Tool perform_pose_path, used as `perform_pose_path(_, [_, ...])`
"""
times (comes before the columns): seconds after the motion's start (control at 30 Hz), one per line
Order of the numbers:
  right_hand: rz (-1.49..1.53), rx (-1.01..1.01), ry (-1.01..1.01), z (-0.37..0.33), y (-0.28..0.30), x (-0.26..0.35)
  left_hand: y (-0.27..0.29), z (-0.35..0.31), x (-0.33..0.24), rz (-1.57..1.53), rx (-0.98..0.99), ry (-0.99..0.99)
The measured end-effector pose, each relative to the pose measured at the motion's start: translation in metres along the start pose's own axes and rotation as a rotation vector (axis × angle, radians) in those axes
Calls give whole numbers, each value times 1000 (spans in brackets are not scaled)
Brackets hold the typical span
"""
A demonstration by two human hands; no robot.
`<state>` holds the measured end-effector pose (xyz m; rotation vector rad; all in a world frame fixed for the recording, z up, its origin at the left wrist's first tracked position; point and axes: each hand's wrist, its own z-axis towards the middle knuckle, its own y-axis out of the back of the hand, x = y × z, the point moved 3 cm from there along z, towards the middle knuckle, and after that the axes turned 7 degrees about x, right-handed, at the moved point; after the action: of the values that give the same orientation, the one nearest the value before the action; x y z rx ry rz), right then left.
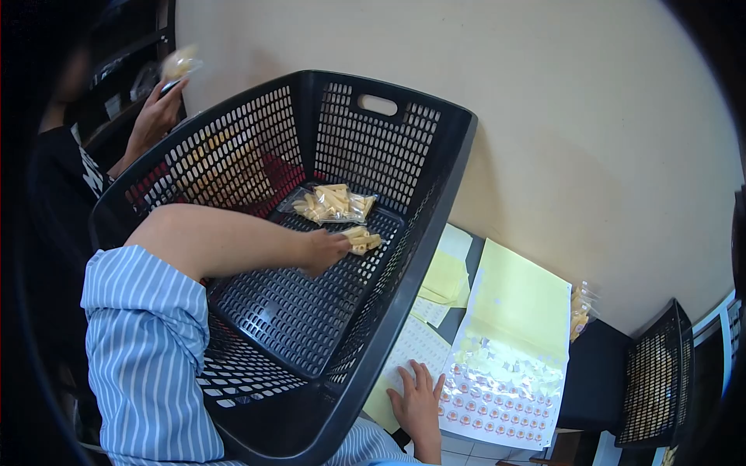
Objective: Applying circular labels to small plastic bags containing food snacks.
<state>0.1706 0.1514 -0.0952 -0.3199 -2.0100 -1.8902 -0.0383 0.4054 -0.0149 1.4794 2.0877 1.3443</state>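
Note:
My left arm, in a blue-and-white striped sleeve, reaches into a large black plastic basket (299, 307). Inside it, my left hand (322, 250) grips a small clear bag of pale yellow sticks (363, 240), low over the perforated bottom; motion slightly blurs the fingers. Just beyond, more clear bags of the same sticks (332, 203) lie against the basket's far end. My right hand (417, 404) rests palm down, fingers spread, on a white sheet with rows of small prints (420, 347). Beside it lies a larger sticker sheet (505, 349), part bare yellowish backing, part round red-and-white stickers.
Yellow sheets (449, 276) lie beside the basket. Another bag of sticks (580, 311) stands near the wall, by a second black basket (659, 380) at far right. At left, a person in dark clothes holds up a blurred bag (180, 64) in one hand (158, 116).

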Motion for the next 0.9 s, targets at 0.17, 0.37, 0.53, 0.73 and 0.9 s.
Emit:
perform_pose_path(0.17, [46, 5, 10, -1, 6, -1, 83, -14, 52, -315, -451, -89])
perform_pose_path(0.37, [118, -31, 76, 3, 32, -2, 181, -91, 70, -510, -856, -131])
perform_pose_path(0.53, [285, -179, 225, 13, 86, -5, 220, -160, 35, -663, -959, -42])
perform_pose_path(0.73, [522, -518, 480, 7, 165, 1, 272, -224, -44, -809, -993, -245])
perform_pose_path(0.9, [1090, -643, 583, -12, 198, -1, 279, -213, -134, -448, -1005, -206])
